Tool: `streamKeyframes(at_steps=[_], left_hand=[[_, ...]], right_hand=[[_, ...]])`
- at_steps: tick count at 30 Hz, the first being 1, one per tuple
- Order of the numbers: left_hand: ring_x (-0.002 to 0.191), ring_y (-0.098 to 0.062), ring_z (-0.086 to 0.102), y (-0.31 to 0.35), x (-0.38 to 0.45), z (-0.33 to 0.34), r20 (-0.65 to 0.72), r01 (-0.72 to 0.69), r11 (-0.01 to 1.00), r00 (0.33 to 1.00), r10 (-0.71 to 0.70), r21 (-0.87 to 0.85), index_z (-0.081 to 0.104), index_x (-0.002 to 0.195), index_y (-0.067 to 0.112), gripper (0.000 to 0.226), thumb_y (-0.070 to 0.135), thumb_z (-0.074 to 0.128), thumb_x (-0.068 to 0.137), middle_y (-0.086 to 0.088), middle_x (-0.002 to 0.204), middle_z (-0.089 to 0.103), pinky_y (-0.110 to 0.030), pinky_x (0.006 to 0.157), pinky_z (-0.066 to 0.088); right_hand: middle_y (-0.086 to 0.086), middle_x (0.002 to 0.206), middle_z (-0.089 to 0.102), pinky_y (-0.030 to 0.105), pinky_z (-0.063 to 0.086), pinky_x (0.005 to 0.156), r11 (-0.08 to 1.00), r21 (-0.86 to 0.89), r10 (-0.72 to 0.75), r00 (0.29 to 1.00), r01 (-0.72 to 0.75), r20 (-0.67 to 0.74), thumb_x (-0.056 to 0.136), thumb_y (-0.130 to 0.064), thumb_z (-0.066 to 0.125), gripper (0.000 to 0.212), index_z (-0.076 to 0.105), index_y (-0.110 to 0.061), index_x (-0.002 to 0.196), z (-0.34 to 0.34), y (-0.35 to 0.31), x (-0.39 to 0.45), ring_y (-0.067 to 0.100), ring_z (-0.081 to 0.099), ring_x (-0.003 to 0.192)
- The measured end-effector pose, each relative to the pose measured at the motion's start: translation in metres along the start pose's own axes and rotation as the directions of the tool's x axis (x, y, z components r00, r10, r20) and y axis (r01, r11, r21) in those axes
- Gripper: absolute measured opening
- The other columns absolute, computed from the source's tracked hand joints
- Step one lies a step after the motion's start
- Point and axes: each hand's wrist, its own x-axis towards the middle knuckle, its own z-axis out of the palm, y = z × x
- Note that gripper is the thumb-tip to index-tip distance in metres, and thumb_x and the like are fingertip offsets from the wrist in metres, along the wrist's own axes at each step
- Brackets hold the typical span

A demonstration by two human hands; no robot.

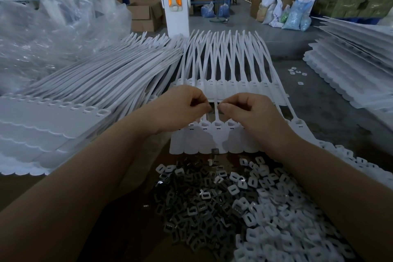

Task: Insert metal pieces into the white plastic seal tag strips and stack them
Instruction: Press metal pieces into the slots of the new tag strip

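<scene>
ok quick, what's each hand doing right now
Left hand: fingers curled, pinching something small and dark.
Right hand: fingers curled, pinching; what it holds cannot be told.

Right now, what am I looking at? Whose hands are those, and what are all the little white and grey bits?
There is no machine here, just a person working. The picture comes from a camera worn on their head, looking down, so you see their own two arms.

The left hand and right hand are both curled, pinching at something small in the middle, right beside a thin white strap. What they pinch is too small to make out.

Under them lies a sheet of white plastic seal tags joined side by side. More tag sheets are stacked at the left and right.

Nearest the camera are two heaps: dark metal pieces and small white plastic caps.
</scene>
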Motion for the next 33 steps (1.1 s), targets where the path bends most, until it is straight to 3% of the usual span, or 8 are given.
streamKeyframes(at_steps=[4,10,19,23,30,33], left_hand=[[0.07,0.001,0.054,-0.008,0.003,0.006,0.081,0.005,0.959,0.996,-0.029,0.285,0.061,0.099,0.023,0.014,0.032,0.051,0.1,0.014,0.081,0.056,-0.015,0.056,0.035],[0.072,0.0,0.05,-0.008,0.005,0.008,0.116,-0.027,0.928,0.993,-0.018,0.372,0.055,0.094,0.026,0.011,0.032,0.049,0.101,0.015,0.08,0.052,-0.018,0.059,0.033],[0.083,-0.004,0.059,-0.004,0.005,0.008,0.061,-0.011,0.94,0.998,-0.01,0.342,0.067,0.101,0.02,0.013,0.029,0.06,0.095,0.009,0.092,0.064,-0.021,0.074,0.048],[0.08,-0.005,0.06,-0.002,0.005,0.009,-0.01,-0.009,0.924,1.0,0.013,0.381,0.069,0.097,0.021,0.012,0.03,0.066,0.091,0.009,0.088,0.065,-0.017,0.068,0.046],[0.074,0.006,0.062,-0.008,0.003,-0.001,0.044,-0.084,0.95,0.996,0.074,0.3,0.076,0.099,0.023,0.013,0.022,0.064,0.093,0.02,0.082,0.065,-0.006,0.066,0.044],[0.075,0.021,0.056,-0.009,0.003,-0.008,0.116,-0.137,0.948,0.987,0.108,0.287,0.077,0.1,0.025,0.018,0.016,0.063,0.093,0.029,0.075,0.057,0.002,0.066,0.039]], right_hand=[[-0.003,0.087,0.075,0.019,0.053,0.078,1.0,-0.015,0.006,1.0,-0.006,0.007,0.091,-0.021,0.066,0.009,0.073,-0.026,0.089,0.001,0.0,0.0,0.008,0.07,0.086],[-0.004,0.089,0.075,0.019,0.053,0.079,1.0,-0.004,0.01,1.0,-0.01,0.015,0.091,-0.02,0.066,0.01,0.073,-0.027,0.089,0.0,0.0,0.0,0.008,0.07,0.086],[-0.006,0.086,0.074,0.009,0.052,0.07,1.0,-0.009,0.005,1.0,-0.005,0.024,0.092,-0.018,0.065,0.015,0.07,-0.03,0.086,0.001,-0.001,0.0,0.005,0.069,0.083],[-0.002,0.087,0.074,0.011,0.053,0.071,1.0,0.01,0.012,1.0,-0.013,0.026,0.092,-0.016,0.064,0.014,0.071,-0.027,0.087,0.001,-0.002,0.0,0.009,0.07,0.084],[-0.001,0.089,0.075,0.007,0.05,0.069,1.0,0.007,0.002,1.0,-0.002,0.026,0.092,-0.017,0.064,0.013,0.072,-0.026,0.088,0.001,-0.002,0.0,0.007,0.069,0.084],[-0.002,0.089,0.075,0.007,0.051,0.069,1.0,-0.005,0.001,1.0,0.0,0.023,0.093,-0.017,0.064,0.014,0.072,-0.027,0.088,0.0,-0.002,0.001,0.007,0.069,0.084]])
